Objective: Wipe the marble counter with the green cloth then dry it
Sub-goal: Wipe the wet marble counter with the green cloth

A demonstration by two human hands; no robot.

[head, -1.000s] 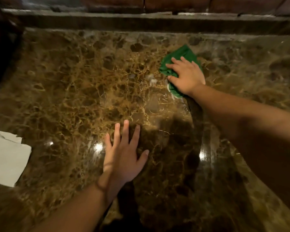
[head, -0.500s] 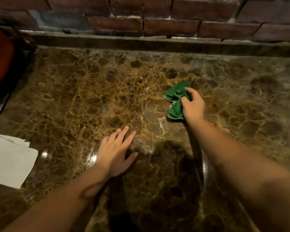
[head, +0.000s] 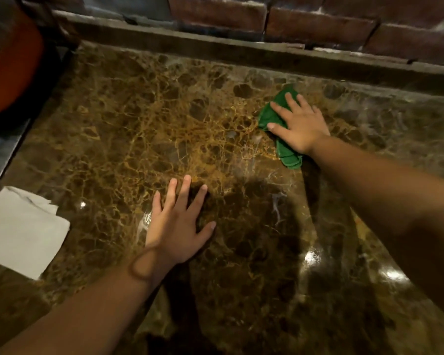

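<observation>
Crumpled green cloth [head: 272, 115] lies on the glossy brown-veined marble counter [head: 144, 129].

Your arms: both forearms bare, no sleeves in view | left wrist [head: 141, 267]: thin dark band looped around it | right hand [head: 299, 125], left hand [head: 176, 233]: no rings or gloves

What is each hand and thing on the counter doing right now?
Right hand: open, pressed flat on the green cloth.
Green cloth: crumpled, lying on the marble under the right hand.
Left hand: open, fingers spread, flat on the bare counter.
Marble counter: shiny, with faint streaks.
White paper towel: lying flat at the left edge, untouched.
</observation>
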